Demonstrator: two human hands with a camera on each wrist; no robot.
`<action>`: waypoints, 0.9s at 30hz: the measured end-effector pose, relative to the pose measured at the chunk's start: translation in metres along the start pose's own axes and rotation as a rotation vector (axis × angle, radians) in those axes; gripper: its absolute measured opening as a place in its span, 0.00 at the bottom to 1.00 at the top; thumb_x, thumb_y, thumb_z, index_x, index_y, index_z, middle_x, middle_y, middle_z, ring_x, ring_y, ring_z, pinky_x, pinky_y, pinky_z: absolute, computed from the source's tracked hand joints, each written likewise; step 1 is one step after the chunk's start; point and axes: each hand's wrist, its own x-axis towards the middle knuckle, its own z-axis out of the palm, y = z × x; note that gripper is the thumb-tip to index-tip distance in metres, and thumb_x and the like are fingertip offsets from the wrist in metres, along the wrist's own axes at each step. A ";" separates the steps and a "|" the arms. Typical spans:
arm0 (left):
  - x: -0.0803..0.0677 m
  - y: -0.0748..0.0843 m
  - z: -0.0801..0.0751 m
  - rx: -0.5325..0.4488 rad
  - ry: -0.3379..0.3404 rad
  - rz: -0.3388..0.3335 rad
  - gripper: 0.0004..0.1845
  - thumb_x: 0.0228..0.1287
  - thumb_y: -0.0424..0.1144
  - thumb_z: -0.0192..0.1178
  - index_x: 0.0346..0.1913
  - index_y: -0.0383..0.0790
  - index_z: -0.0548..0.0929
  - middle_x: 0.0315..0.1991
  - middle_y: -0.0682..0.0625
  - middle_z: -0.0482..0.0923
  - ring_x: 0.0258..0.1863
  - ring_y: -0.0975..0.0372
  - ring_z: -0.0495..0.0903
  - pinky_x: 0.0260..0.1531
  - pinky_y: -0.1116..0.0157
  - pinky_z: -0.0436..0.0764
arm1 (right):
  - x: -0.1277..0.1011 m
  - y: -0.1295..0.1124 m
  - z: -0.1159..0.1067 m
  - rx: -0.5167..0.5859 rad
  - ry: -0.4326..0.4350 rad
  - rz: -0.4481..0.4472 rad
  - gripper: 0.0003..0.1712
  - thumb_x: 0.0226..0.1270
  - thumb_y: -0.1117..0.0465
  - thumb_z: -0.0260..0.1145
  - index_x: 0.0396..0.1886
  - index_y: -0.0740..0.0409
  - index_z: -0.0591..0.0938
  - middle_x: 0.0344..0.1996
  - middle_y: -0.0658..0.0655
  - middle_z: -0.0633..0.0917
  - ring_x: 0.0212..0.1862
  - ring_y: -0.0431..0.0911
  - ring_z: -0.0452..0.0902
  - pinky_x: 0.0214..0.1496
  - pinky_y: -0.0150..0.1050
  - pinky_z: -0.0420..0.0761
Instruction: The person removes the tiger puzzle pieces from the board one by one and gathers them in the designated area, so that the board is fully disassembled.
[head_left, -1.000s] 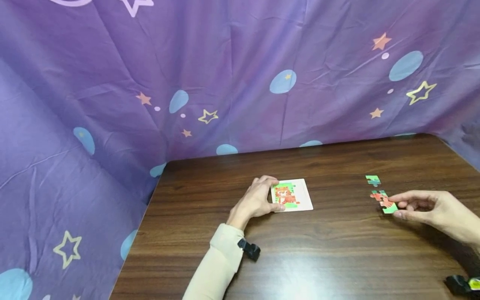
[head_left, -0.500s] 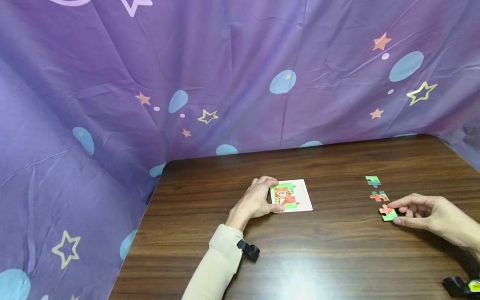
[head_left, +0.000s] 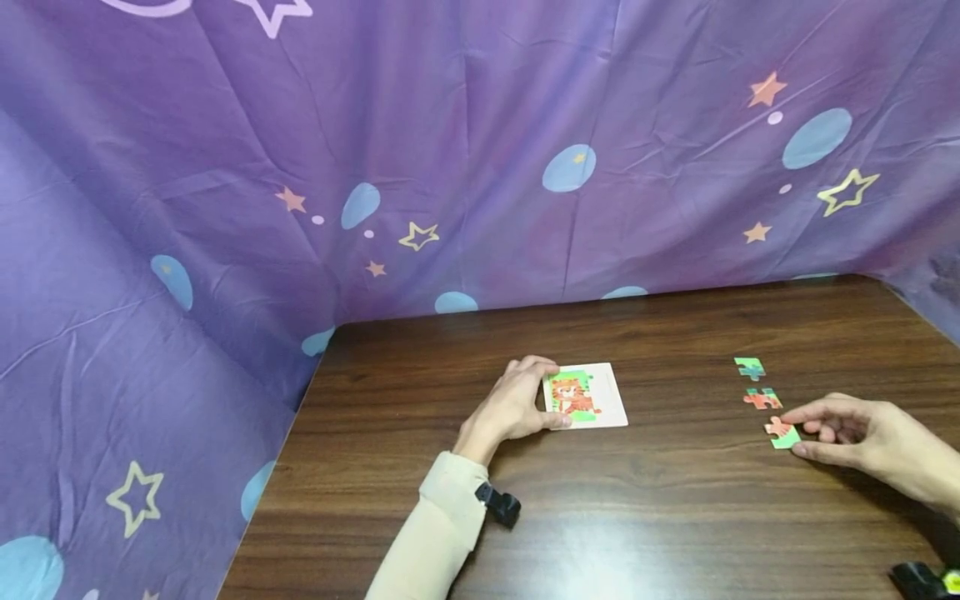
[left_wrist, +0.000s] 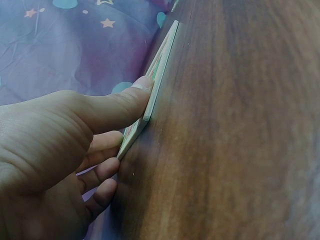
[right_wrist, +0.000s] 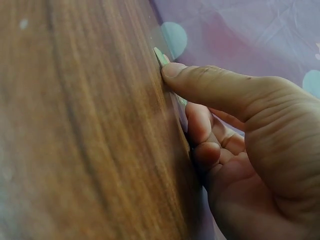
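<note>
Head view, your left hand: your left hand rests at the 9 o'clock edge of the puzzle tray, thumb along its near edge and fingers curled over the far corner, gripping it.
Head view, your right hand: your right hand pinches the loose piece between thumb and forefinger, low over or on the table; it sits well apart from the tray, at the tray's 3 o'clock.
Head view, spares: a red piece and a green piece lie flat at 12 o'clock of the pinched one.
Head view, risk: your fingers are just beside the red piece; a sweep could knock it.
Head view, surroundings: a purple cloth with stars and dots stands behind.
Left wrist view, grip: your thumb presses the tray's thin edge.
Left wrist view, materials: the tray is thin, stiff and layered like card, on smooth wood grain.
Left wrist view, risk: edge pressure could slide or tip the tray and unseat the pieces already in it.
Right wrist view, grip: your thumb tip presses the piece's pale green edge.
Right wrist view, risk: a thin, flat piece with a slight hold may slip from the pinch.
</note>
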 end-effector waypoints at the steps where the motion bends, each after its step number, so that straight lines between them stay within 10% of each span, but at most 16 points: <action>1: 0.000 0.000 0.000 0.002 0.000 0.000 0.45 0.54 0.52 0.80 0.73 0.42 0.74 0.73 0.52 0.70 0.71 0.58 0.67 0.74 0.65 0.66 | 0.000 0.000 0.000 -0.002 0.001 0.001 0.22 0.55 0.69 0.80 0.50 0.50 0.89 0.31 0.49 0.81 0.29 0.37 0.76 0.26 0.32 0.72; 27: -0.002 0.000 -0.002 -0.021 0.018 -0.019 0.45 0.51 0.51 0.82 0.71 0.39 0.75 0.70 0.50 0.73 0.73 0.58 0.67 0.75 0.66 0.64 | 0.000 -0.001 0.002 -0.008 0.008 -0.031 0.23 0.54 0.71 0.80 0.50 0.52 0.89 0.30 0.49 0.81 0.29 0.38 0.74 0.26 0.33 0.71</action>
